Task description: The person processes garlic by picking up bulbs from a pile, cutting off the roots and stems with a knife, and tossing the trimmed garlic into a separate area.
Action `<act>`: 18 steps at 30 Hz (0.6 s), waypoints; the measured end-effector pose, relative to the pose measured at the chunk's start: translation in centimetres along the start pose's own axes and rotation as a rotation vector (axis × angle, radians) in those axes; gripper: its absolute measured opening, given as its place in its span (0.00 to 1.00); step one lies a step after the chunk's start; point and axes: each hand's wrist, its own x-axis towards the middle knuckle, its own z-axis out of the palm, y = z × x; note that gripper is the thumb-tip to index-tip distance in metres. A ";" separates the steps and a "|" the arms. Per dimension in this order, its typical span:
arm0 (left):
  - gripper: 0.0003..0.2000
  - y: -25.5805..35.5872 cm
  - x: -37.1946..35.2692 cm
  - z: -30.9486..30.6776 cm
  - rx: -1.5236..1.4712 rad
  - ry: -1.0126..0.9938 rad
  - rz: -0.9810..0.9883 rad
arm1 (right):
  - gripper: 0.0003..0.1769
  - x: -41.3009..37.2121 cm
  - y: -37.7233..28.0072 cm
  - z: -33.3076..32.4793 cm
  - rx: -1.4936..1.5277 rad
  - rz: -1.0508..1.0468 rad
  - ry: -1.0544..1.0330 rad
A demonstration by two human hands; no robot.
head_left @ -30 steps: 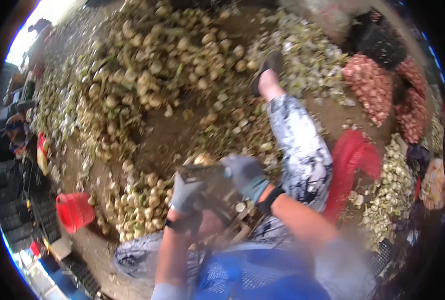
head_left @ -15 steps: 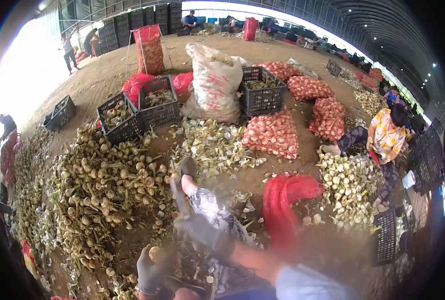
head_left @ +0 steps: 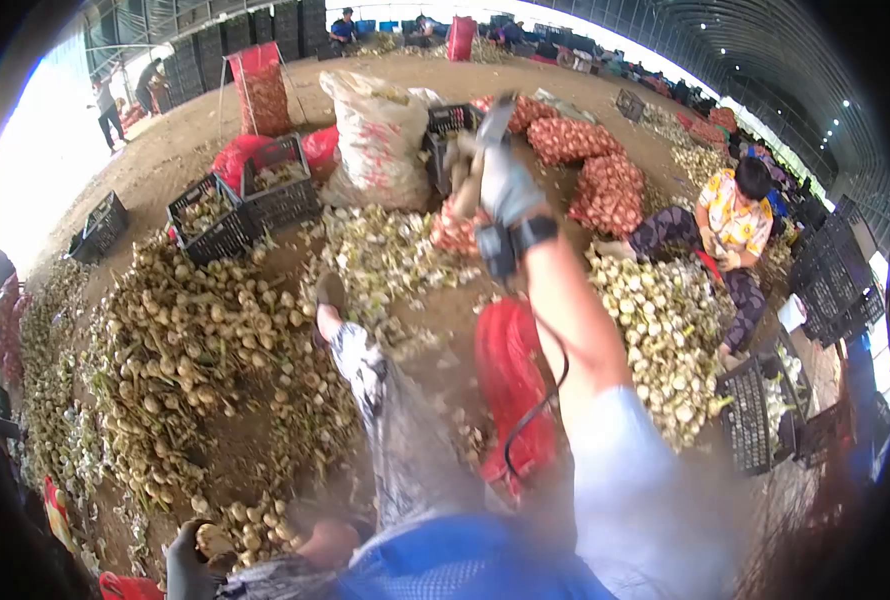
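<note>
My right hand (head_left: 508, 187), in a light work glove, is raised at arm's length in front of the bags. It grips a knife whose grey blade (head_left: 497, 118) points up; the brownish shape beside the fingers is too blurred to name. A dark device (head_left: 496, 250) is strapped to that wrist, with a black cable along the forearm. Low at the left, my left hand (head_left: 187, 562), gloved in grey, is closed around a garlic bulb (head_left: 214, 541). Several loose bulbs (head_left: 258, 528) lie beside it. A large heap of garlic with stems (head_left: 190, 345) spreads above that hand.
A red net sack (head_left: 510, 370) lies under my right arm. Beyond are black crates (head_left: 208, 222), a white sack (head_left: 377, 135) and net bags of garlic (head_left: 607, 192). To the right, a person (head_left: 740, 220) sits by trimmed bulbs (head_left: 660, 345) and a black crate (head_left: 745, 420).
My right hand has swung up and away to the right with the knife, from low near my knee. My left hand has shifted down and left with the bulb. The view has turned slightly.
</note>
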 end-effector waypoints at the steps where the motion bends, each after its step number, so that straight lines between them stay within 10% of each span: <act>1: 0.23 -0.2 -1.1 -0.3 0.028 0.018 -0.038 | 0.11 0.5 -1.5 -0.7 0.086 -0.010 -0.038; 18: 0.27 -11.7 -2.3 3.9 -0.576 0.118 -0.046 | 0.15 -5.7 1.4 -3.7 0.196 0.103 0.145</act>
